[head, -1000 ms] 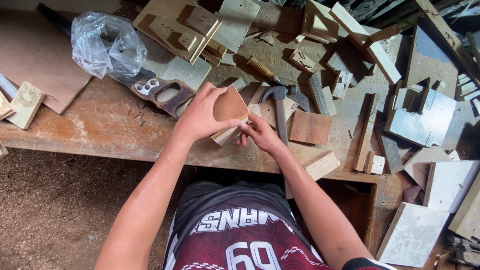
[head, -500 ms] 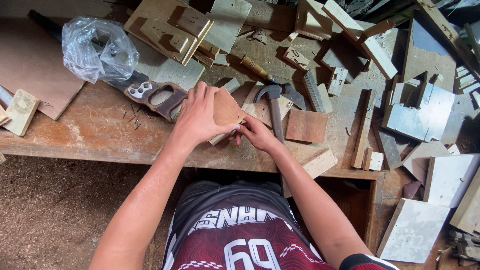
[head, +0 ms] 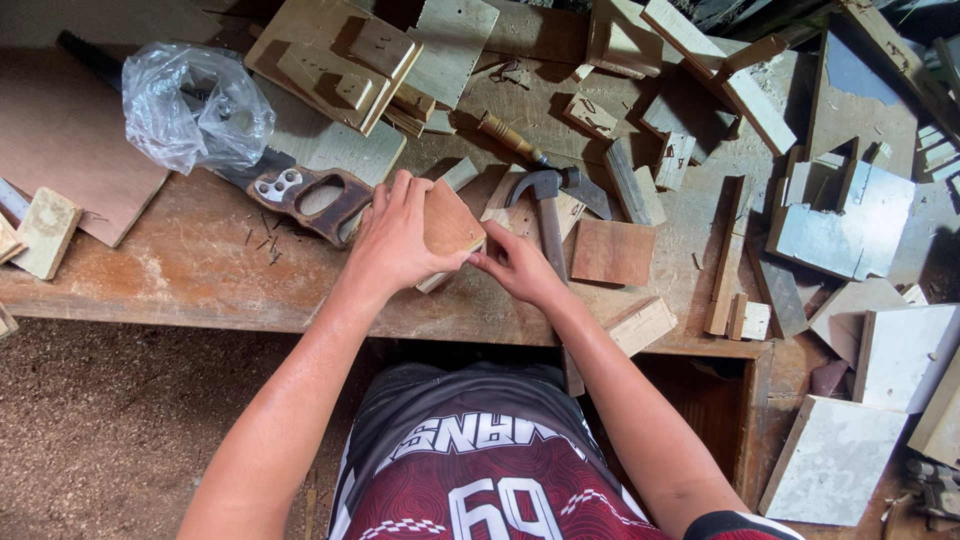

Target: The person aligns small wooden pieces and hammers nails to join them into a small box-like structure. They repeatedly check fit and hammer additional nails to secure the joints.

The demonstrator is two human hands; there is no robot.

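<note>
On the far left of the desk [head: 180,270], a small pale wood block [head: 45,232] beside a flat reddish-brown board [head: 60,140]. Further right, a crumpled clear plastic bag [head: 195,110] lying over the blade of a handsaw [head: 305,195], its dark wooden handle pointing toward the middle. Just right of that handle, the left hand [head: 395,240], forearm rising from the lower left, wrist straight, palm down, fingers together and curled over the top edge of a small brown wood piece [head: 450,225], thumb underneath, clamping it. Wood piece tilted up off the desk near the front edge, its flat face turned up toward the camera, a paler strip showing beneath it. Touching its lower right corner, the right hand [head: 515,268], forearm coming in from the lower right, fingers bent inward and pressed together at the tips against the piece's edge; whether anything is pinched between them cannot be told. Just beyond the right hand, a hammer [head: 548,205] with its metal head lying near a wooden-handled chisel [head: 515,140]. Right of the hammer, a flat square of reddish wood [head: 612,252], then a scatter of grey offcuts [head: 840,225] toward the far right.
</note>
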